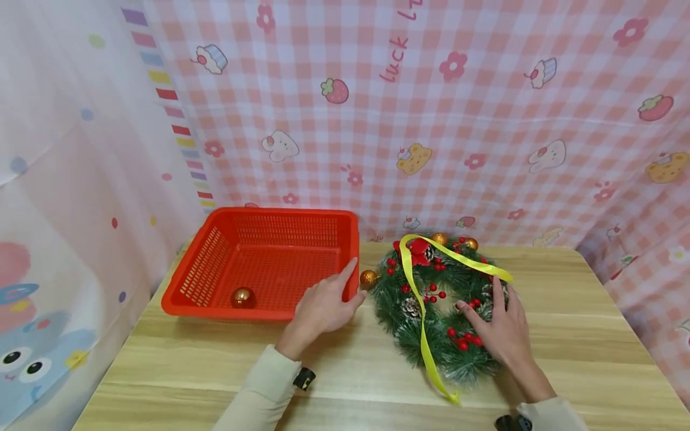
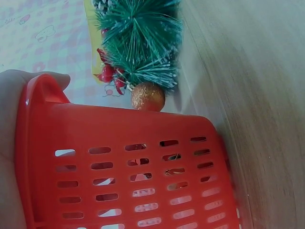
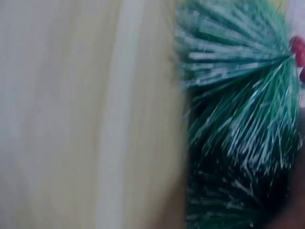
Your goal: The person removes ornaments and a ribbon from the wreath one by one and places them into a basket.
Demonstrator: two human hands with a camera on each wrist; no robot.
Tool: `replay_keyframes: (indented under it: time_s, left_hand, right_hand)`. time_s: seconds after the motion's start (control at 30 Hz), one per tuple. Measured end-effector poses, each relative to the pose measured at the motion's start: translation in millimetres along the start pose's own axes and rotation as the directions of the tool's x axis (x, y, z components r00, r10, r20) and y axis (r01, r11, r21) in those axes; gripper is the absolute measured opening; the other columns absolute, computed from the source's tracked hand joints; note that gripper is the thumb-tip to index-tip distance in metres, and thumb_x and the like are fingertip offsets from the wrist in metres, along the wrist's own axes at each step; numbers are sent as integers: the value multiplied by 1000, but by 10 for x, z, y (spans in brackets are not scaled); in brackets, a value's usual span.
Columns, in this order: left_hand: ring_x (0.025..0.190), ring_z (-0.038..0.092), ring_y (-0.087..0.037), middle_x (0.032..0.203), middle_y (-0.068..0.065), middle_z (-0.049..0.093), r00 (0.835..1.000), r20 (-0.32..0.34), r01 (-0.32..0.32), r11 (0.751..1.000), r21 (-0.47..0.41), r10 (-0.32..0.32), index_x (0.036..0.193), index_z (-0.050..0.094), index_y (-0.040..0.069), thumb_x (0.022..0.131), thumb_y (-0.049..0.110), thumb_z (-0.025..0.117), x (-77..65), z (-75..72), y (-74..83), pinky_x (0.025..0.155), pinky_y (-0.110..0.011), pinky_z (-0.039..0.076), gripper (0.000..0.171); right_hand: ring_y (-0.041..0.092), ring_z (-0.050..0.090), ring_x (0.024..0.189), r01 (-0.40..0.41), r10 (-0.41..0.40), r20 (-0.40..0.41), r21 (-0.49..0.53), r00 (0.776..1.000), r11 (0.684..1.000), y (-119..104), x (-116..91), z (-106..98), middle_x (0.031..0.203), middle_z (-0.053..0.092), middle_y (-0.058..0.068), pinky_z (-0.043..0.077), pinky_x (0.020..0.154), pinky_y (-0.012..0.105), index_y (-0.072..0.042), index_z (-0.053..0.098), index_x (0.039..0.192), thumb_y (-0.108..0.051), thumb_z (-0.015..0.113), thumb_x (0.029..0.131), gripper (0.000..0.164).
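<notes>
A green wreath [image 1: 388,299] with red berries, pine cones and golden balls lies on the table. A yellow ribbon [image 1: 426,353] is draped across it, one end hanging over the near side. My right hand [image 1: 507,335] rests over the wreath's right side, fingers spread, index fingertip beside the ribbon's far end. My left hand [image 1: 323,305] lies over the near right corner of a red plastic basket [image 1: 215,311]. Its index finger reaches along the rim and its thumb stretches outside, close to an orange glittery ball [image 2: 148,97] at the wreath's left edge.
One shiny copper ball [image 1: 243,297] sits inside the basket, near its front left. The wooden table [image 1: 582,335] ends at a pink checked curtain [image 1: 377,149] behind. Another patterned curtain [image 1: 81,179] hangs at the left.
</notes>
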State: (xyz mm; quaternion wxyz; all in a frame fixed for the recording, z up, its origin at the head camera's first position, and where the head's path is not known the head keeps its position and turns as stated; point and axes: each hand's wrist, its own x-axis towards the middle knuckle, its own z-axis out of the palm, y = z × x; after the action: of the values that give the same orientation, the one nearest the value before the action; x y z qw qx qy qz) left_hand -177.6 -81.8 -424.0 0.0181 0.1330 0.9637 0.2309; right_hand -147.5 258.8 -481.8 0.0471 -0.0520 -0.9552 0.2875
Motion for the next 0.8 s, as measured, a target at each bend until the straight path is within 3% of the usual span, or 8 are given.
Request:
replay_keyframes:
  time_s: [0.23,0.43,0.57,0.7,0.8]
  left_hand:
    - [76,57,-19,91,-5,63,1000,11,10,1000,2,-10,158,26,26,96,53,53,-2,8,-9,64,-36,47,73]
    - [93,64,-26,123,-11,66,1000,-5,-1,1000,-4,1,157,28,25,96,53,53,-9,7,6,74,-42,52,71]
    - [97,64,-28,129,-12,64,1000,-15,-11,1000,-10,11,157,29,24,97,53,51,-9,17,3,77,-44,52,71]
    - [97,65,-28,127,-12,65,1000,-26,-16,1000,-5,16,157,30,23,97,52,52,-11,17,-8,75,-42,52,70]
    - [86,64,-24,109,-9,68,1000,-24,-14,1000,-4,14,157,30,23,97,51,52,-9,9,-16,66,-38,50,70]
  right_hand:
    - [61,14,139,132,-130,84,-20,988,991,145,171,-88,160,2,33,17,102,77,-15,-5,160,-58,55,95,98]
    - [61,13,139,214,-203,163,-52,966,976,241,317,-187,160,2,33,7,106,76,-14,-3,160,-56,56,95,97]
    - [60,13,140,249,-234,207,-51,950,967,293,380,-246,161,1,30,3,106,77,-17,-3,160,-54,56,95,95]
    - [60,12,140,230,-218,204,-33,954,973,199,332,-307,160,4,32,7,103,78,-12,1,160,-52,55,97,92]
    - [62,12,139,156,-155,165,6,974,988,14,180,-363,157,6,38,11,103,78,-4,5,159,-52,50,99,89]
